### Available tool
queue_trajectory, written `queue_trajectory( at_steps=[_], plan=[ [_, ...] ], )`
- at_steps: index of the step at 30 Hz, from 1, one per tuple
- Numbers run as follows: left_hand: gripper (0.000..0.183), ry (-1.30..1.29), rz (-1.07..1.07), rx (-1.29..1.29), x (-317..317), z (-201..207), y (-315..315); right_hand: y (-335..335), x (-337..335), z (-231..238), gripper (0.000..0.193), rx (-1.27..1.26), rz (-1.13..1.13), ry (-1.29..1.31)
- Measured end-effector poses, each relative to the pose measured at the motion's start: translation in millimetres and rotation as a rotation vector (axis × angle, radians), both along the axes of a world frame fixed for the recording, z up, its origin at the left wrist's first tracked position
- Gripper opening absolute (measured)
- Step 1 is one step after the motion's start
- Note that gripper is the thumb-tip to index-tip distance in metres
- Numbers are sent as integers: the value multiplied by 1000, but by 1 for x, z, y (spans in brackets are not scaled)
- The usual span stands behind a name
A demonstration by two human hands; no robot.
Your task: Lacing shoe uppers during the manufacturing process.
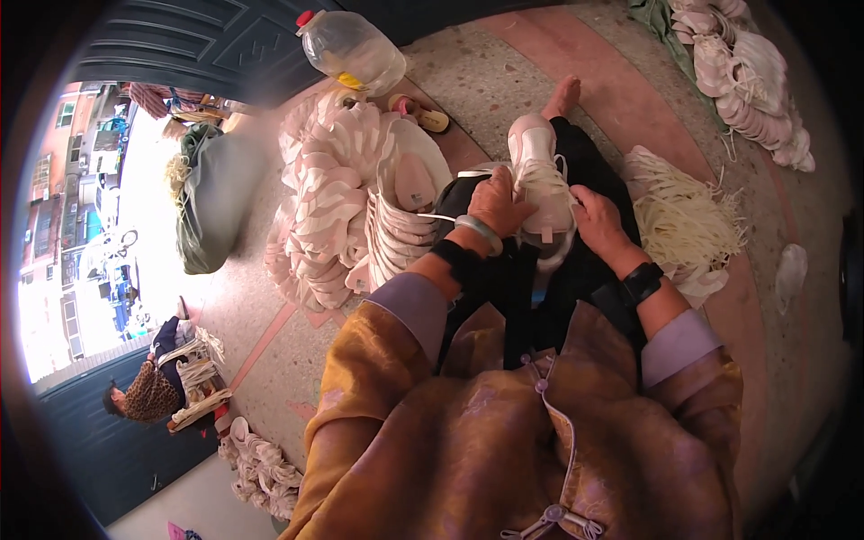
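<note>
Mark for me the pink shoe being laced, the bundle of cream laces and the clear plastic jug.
Pink shoe point(537, 148), head view: on its heel part.
Bundle of cream laces point(686, 216), head view: middle of the strands.
Clear plastic jug point(355, 49), head view: on its body.

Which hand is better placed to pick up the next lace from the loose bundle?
Probably the right hand: the bundle of pale laces lies just beyond it on the floor, on that side. The left hand grips the pale shoe on the lap, with the shoe between it and the bundle.
</note>
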State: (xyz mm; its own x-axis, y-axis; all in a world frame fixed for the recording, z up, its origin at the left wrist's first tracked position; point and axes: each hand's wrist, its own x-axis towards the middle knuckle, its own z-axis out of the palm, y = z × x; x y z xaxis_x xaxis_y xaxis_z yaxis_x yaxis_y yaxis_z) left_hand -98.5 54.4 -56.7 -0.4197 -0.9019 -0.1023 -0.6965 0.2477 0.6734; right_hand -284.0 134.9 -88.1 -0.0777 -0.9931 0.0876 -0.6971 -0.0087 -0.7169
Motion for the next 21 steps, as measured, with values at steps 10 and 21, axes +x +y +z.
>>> queue_trajectory(
  at_steps=[10, 21],
  plan=[
    [25, -338, -88, 40, -15, 20, 5, -9, -13, -11, 23, 93, -12, 85],
    [20, -294, -92, 25, -19, 21, 4, -5, 12, 41, 11, -93, -65, 103]
  ],
)
